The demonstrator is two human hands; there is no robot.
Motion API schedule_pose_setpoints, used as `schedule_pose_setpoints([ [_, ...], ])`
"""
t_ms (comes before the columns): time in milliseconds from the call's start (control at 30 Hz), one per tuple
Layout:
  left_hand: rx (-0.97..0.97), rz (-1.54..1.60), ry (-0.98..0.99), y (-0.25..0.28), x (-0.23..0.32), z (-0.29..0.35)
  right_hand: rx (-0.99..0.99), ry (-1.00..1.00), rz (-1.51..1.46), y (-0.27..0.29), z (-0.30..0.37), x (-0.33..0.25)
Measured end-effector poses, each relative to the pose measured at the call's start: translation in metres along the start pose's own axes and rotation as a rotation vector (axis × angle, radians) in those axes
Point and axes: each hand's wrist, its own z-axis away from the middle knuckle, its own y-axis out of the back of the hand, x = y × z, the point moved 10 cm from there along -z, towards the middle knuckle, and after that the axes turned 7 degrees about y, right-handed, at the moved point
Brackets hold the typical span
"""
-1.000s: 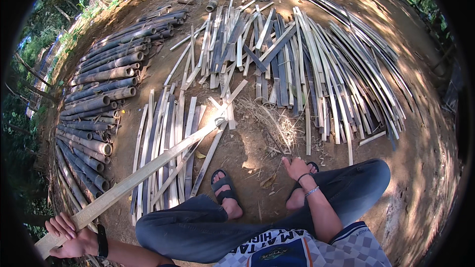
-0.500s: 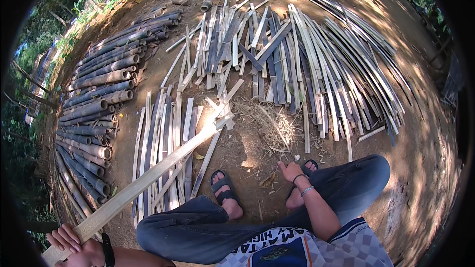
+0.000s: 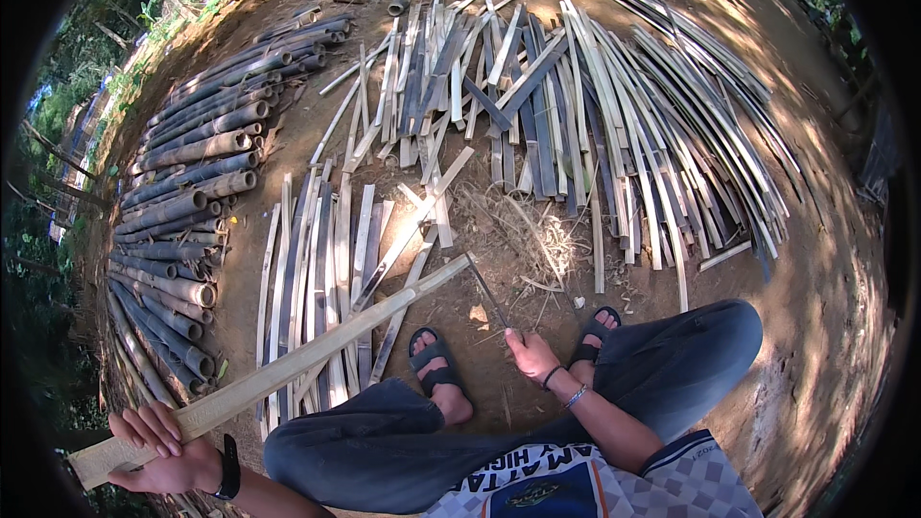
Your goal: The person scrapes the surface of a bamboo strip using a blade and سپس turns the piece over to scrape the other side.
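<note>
A long pale split-bamboo strip [image 3: 307, 360] slants from the lower left up to the middle of the view. Near its lower end my left hand [image 3: 158, 446] is closed on it, fingers over the top and thumb below. My right hand [image 3: 534, 359], in front of my right foot, grips a knife [image 3: 491, 295]; its handle is hidden in my fist. The thin dark blade points up and left, its tip by the strip's far end. I cannot tell whether they touch. Curly bamboo shavings [image 3: 554, 235] lie on the ground just beyond.
Several whole bamboo poles [image 3: 197, 153] are stacked on the left. Split bamboo strips [image 3: 662, 163] fan out ahead and to the right, with another group of strips [image 3: 312, 278] nearer on the left. My sandalled feet [image 3: 436, 374] rest on bare dirt between my bent knees.
My right hand has moved left and forward, bringing the knife blade up to the strip's far end. The strip's far end has shifted slightly right and down; my left hand has risen slightly.
</note>
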Motion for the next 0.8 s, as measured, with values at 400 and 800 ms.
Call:
schedule_pose_setpoints([
  [400, 0.267, -0.131, 0.066, 0.039, -0.011, 0.006, 0.068, 0.467, -0.056, -0.031, 0.042, -0.086],
  [800, 0.361, -0.174, 0.052, 0.045, -0.028, -0.003, 0.174, 0.278, -0.112, -0.033, 0.005, -0.026],
])
